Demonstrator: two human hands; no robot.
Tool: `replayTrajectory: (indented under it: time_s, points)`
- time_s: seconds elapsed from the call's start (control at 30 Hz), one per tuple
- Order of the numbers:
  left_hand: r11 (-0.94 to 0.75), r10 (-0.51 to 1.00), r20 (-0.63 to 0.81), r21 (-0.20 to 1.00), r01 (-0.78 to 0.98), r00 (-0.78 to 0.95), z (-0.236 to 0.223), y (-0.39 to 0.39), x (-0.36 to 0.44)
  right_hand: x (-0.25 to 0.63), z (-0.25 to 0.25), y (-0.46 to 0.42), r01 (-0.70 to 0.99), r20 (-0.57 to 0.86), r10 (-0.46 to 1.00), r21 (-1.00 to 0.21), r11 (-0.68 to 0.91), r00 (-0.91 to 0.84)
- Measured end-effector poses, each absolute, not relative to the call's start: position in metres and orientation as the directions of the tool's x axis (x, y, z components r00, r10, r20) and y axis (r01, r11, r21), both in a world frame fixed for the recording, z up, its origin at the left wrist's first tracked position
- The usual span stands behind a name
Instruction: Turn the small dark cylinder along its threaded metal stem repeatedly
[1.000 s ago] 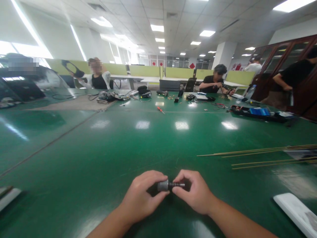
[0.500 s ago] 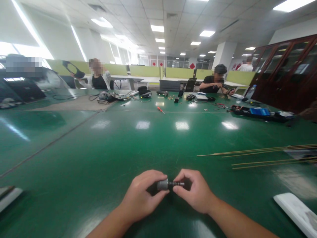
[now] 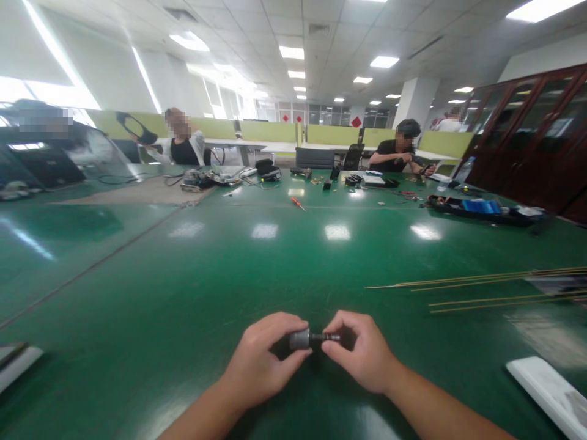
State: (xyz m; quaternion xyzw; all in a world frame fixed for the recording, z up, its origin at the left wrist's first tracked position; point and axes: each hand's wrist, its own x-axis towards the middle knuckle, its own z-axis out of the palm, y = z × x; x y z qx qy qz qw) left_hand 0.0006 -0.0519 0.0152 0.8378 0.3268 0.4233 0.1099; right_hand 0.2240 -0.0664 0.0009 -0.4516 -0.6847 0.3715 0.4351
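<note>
At the lower middle of my view, the left hand grasps a metal cylinder while the right hand pinches the thin rod beyond it. I'd hold both level, in line, fingers light.

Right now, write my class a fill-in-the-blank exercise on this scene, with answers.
The right hand pinches the slim shaft, while the grey cylinder is in the grip of the ____ one.
The tabletop is coloured ____.
The thin rods run to the picture's ____ edge.
Missing words: left; green; right.
</note>
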Motion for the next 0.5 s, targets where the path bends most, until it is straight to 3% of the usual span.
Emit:
replayTrajectory:
  time_s: [0.5]
  points:
    - [-0.764,0.636,0.65,0.452,0.46,0.416,0.017,-0.052,-0.0001,0.2241,0.0083,-0.0684,0.31,0.276,0.94,-0.892,0.328,-0.202]
